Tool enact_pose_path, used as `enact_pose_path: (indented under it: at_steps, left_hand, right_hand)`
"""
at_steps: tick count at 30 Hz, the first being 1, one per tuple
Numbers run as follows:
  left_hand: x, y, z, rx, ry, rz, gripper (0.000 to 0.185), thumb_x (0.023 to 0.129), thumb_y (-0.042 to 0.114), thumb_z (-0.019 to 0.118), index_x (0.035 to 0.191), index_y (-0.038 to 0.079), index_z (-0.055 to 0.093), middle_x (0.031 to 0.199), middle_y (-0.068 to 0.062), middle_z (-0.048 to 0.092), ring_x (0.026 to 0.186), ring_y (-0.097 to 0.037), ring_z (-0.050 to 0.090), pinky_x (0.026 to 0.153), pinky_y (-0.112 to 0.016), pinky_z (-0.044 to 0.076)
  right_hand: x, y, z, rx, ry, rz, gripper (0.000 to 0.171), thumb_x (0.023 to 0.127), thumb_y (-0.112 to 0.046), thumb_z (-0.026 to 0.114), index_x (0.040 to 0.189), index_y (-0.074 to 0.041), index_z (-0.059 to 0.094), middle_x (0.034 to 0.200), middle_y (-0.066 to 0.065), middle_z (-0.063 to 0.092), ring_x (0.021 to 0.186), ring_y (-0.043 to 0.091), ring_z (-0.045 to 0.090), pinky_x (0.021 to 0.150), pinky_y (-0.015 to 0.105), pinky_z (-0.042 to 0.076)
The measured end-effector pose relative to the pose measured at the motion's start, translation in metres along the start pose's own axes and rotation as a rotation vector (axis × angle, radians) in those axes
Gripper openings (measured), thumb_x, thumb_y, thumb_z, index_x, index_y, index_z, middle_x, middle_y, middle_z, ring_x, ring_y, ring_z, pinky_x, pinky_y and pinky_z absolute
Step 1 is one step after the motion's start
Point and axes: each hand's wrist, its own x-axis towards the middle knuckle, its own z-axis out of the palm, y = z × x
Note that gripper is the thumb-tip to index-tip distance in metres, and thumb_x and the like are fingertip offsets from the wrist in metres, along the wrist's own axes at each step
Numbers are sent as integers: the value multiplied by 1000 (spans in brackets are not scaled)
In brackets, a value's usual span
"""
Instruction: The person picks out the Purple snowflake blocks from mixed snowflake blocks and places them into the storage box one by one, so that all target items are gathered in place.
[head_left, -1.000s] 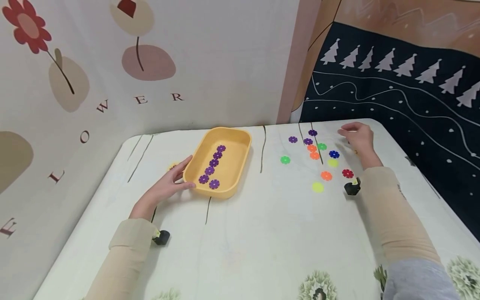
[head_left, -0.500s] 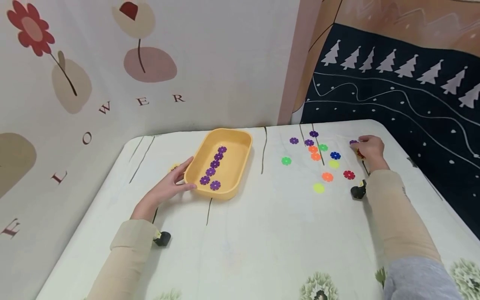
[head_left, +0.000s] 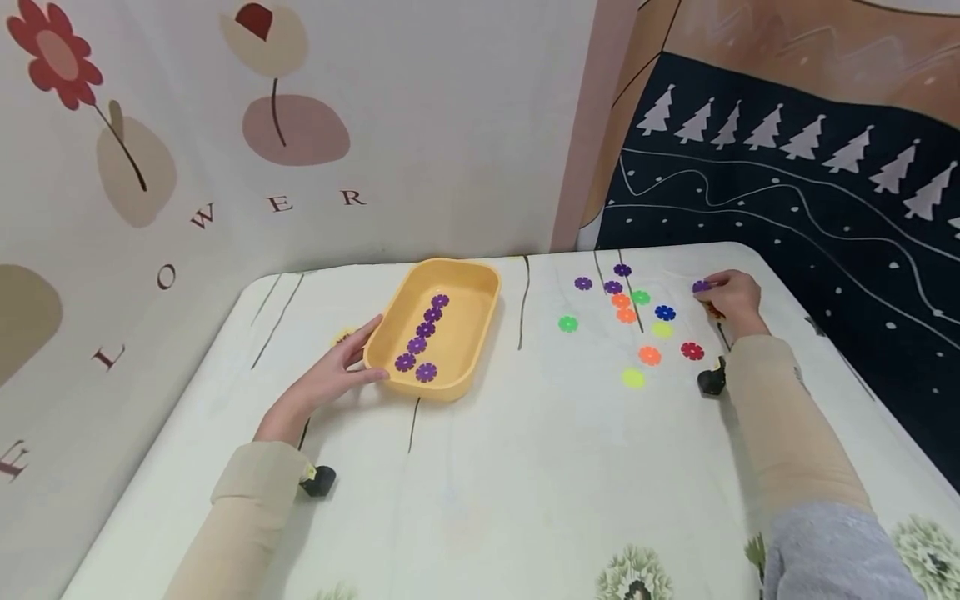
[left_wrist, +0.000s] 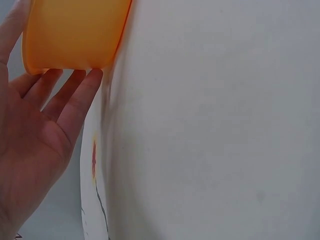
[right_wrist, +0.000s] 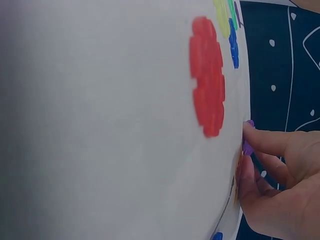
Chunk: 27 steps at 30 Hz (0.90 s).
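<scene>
My left hand [head_left: 330,379] holds the yellow tray [head_left: 468,333] at its near left corner, thumb at the near rim and fingers along the left side. In the left wrist view, fingertips touch the tray wall [left_wrist: 75,35]. Inside the tray lie several purple flower-shaped discs [head_left: 425,330]. At the far right of the table, my right hand [head_left: 735,302] pinches a purple flower-shaped disc [head_left: 701,286] at the table surface. The right wrist view shows thumb and index finger at that purple disc [right_wrist: 248,145], partly hidden by the fingers.
Several loose discs lie left of my right hand, among them green [head_left: 567,324], orange [head_left: 650,356], blue [head_left: 665,312], red [head_left: 692,351] and yellow [head_left: 633,378]. More purple discs [head_left: 583,283] lie near the back edge. A patterned white cloth [head_left: 510,500] covers the table.
My right hand has come down and slightly nearer, and its fingers have closed on the purple disc. The left hand and the tray have stayed in place.
</scene>
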Motion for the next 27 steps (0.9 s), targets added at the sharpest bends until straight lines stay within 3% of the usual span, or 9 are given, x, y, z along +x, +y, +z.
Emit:
enact_pose_path:
  at_steps: [9, 12, 15, 18, 22, 25, 27]
  left_hand:
    - [0, 3, -3, 4, 3, 3, 91, 94, 31, 70, 160, 38, 9, 169, -8, 14, 150, -44, 25, 118, -69, 24]
    - [2, 4, -3, 2, -2, 11, 90, 94, 29, 70, 160, 38, 8, 169, -9, 14, 150, -44, 26, 118, -68, 25]
    - [2, 3, -3, 3, -4, 9, 90, 95, 29, 69, 160, 37, 8, 169, -9, 14, 150, -44, 26, 118, -67, 25]
    - [2, 2, -2, 4, -3, 3, 90, 95, 30, 69, 161, 37, 8, 169, -9, 13, 150, -44, 26, 118, -67, 25]
    - [2, 1, -1, 1, -8, -4, 91, 94, 30, 70, 161, 36, 8, 169, -9, 13, 150, -44, 25, 118, -67, 25]
    - [1, 0, -1, 3, -7, -1, 90, 95, 29, 69, 161, 36, 8, 169, -9, 13, 150, -44, 25, 118, -68, 25]
    - [1, 0, -1, 5, -8, 4, 90, 95, 29, 69, 161, 36, 8, 169, -9, 13, 150, -44, 25, 117, -68, 25]
  right_hand:
    - [7, 1, -4, 39, 11, -3, 47, 98, -17, 63, 139, 3, 50, 141, 25, 48, 115, 34, 49, 110, 42, 47]
    - [11, 0, -8, 58, -3, 21, 44, 98, -18, 62, 137, 0, 52, 138, 22, 51, 106, 26, 52, 92, 29, 50]
    - [16, 0, -11, 105, -35, 62, 39, 100, -21, 60, 135, -4, 56, 136, 17, 54, 94, 14, 55, 70, 13, 45]
    - [17, -3, -12, 160, -74, 89, 37, 100, -22, 59, 134, -7, 58, 139, 15, 55, 79, 2, 56, 55, 7, 45]
    - [13, -12, -11, 184, -105, 66, 39, 101, -23, 58, 136, -7, 58, 142, 15, 53, 73, -5, 55, 67, 6, 53]
    - [9, -23, -7, 182, -120, 19, 41, 101, -24, 59, 139, -6, 57, 140, 13, 55, 80, -4, 56, 80, 10, 55]
    - [13, -28, 0, 224, -124, 10, 38, 99, -24, 62, 135, -10, 62, 133, 9, 60, 83, -2, 59, 82, 11, 56]
